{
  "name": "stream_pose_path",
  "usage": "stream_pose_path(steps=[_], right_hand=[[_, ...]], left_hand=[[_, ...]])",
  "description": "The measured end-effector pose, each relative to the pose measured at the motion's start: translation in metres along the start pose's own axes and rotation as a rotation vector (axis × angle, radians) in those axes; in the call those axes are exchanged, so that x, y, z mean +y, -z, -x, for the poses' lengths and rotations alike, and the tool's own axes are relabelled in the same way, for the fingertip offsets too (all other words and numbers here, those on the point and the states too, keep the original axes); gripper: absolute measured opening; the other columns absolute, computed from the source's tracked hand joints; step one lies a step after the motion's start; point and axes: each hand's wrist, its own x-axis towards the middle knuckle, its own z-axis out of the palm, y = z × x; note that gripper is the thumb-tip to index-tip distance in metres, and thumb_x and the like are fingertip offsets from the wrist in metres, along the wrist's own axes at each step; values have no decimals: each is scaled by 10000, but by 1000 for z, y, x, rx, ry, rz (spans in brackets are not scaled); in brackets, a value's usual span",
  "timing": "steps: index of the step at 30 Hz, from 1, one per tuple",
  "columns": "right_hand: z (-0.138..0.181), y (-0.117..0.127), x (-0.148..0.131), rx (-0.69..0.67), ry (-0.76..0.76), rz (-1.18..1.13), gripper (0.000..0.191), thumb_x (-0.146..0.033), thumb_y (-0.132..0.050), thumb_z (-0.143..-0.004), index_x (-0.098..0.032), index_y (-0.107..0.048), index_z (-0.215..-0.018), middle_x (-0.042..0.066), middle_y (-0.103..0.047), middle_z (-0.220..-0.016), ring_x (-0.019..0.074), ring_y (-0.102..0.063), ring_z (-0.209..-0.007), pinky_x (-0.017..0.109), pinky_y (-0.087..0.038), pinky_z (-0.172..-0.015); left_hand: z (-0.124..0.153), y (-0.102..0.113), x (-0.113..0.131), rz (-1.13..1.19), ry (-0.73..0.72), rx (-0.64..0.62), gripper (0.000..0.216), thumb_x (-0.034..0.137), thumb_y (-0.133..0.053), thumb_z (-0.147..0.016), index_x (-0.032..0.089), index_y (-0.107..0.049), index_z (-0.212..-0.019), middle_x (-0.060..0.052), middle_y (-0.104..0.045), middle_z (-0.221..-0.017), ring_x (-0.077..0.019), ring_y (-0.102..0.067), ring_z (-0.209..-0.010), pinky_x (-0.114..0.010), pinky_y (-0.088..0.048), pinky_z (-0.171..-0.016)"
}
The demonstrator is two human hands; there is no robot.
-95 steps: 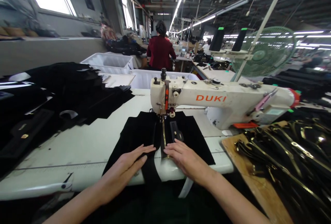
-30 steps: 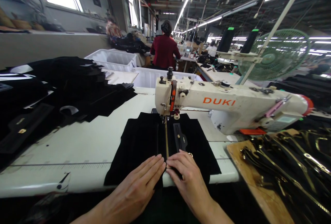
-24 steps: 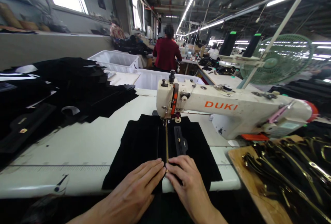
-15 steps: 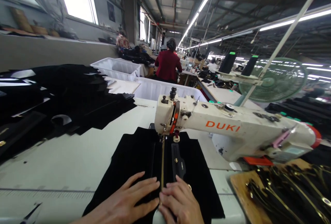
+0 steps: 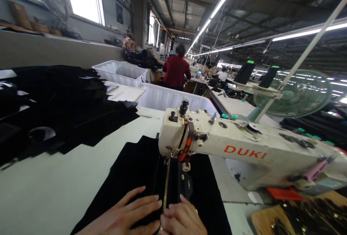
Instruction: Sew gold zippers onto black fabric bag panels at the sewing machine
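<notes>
My left hand lies flat with spread fingers on a black fabric panel just left of a gold zipper. Right of the zipper my right hand rests with curled fingers pressing the fabric and the zipper's near end. The zipper runs straight away from my hands to the needle under the head of a cream DUKI sewing machine. A black zipper pull tab lies on the fabric right of the zipper. Both hands are cut off by the frame's bottom edge.
A stack of black cut fabric pieces covers the table's left side. White plastic bins stand behind the machine. More zippers lie on a wooden board at the lower right. A green fan and a person in a red jacket are farther back.
The view has tilted up and moved closer to the machine, so my hands now sit at the bottom edge. Both hands have come together at the zipper, with more fabric fed toward the needle.
</notes>
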Motion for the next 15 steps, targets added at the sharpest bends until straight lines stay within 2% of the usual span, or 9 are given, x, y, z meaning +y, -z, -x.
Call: stream_pose_path(steps=[2,4,8,12,15], right_hand=[[-8,-5,3,95,31,6,207,-325,-545,-927,-242,-642,-764,-40,-674,-668,122,-662,-612,276,-543,-885],[-16,-6,4,117,27,-1,265,-330,-496,-954,-237,-639,-750,-35,-666,-664,115,-651,-600,261,-534,-877],[-30,1,9,22,1,-16,221,-303,-505,-951,-241,-644,-791,-25,-676,-709,128,-664,-667,269,-515,-888],[-40,6,15,-70,-4,-40,138,-257,-547,-928,-243,-649,-836,-24,-681,-757,135,-667,-707,285,-498,-901],[-45,4,18,-105,-65,-62,86,-220,-598,-888,-252,-656,-832,-22,-683,-787,155,-660,-732,309,-497,-881]], left_hand=[[-2,5,-2,11,-17,-81,497,284,-583,-906,281,-469,-1390,-58,-534,-1407,-230,-497,-1290,-410,-258,-1152],[-5,12,-2,-14,15,-160,587,295,-647,-845,268,-461,-1400,-65,-508,-1430,-245,-470,-1313,-421,-254,-1153],[-12,25,-3,-56,101,-204,683,212,-700,-771,325,-464,-1401,-8,-473,-1458,-259,-453,-1326,-445,-297,-1141],[-16,31,-10,-24,146,-240,642,287,-662,-864,377,-393,-1440,23,-400,-1501,-258,-399,-1361,-459,-331,-1124],[-20,32,-17,22,183,-286,641,295,-648,-883,400,-367,-1449,22,-359,-1522,-277,-356,-1379,-504,-318,-1122]])
